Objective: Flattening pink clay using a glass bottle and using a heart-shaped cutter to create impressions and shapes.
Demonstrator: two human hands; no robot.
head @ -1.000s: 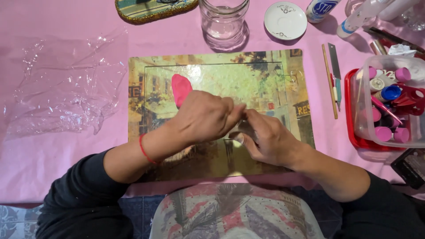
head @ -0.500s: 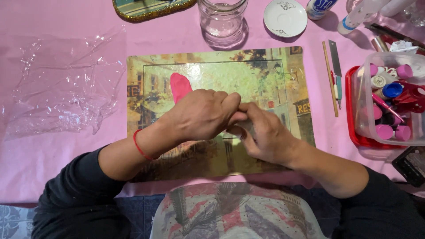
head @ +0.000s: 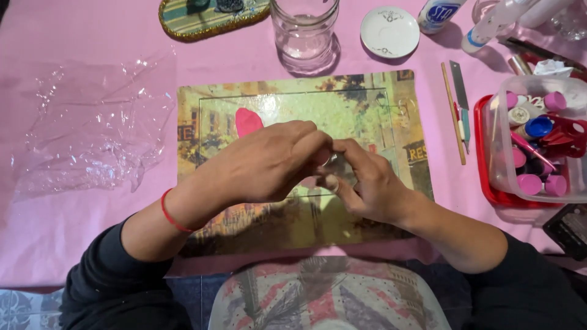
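Observation:
My left hand (head: 275, 162) and my right hand (head: 370, 186) meet fingertip to fingertip over a picture-printed placemat (head: 373, 104). Together they pinch a small pale piece (head: 333, 166); it is mostly hidden by the fingers, so I cannot tell what it is. A flat pink clay shape (head: 247, 121) lies on the mat just beyond my left hand's knuckles. A bit more pink (head: 310, 182) shows under the hands. A red thread circles my left wrist.
Crumpled clear film (head: 92, 122) lies at the left. Behind the mat stand a glass jar (head: 304, 30), a white saucer (head: 389, 30) and an oval tray (head: 211, 15). At the right are a wooden stick (head: 452, 113), a blade (head: 460, 98) and a clear tub of small bottles (head: 538, 146).
Both hands stay together over the mat's middle. The fingertips have shifted slightly around the small piece, and the left hand has turned a little.

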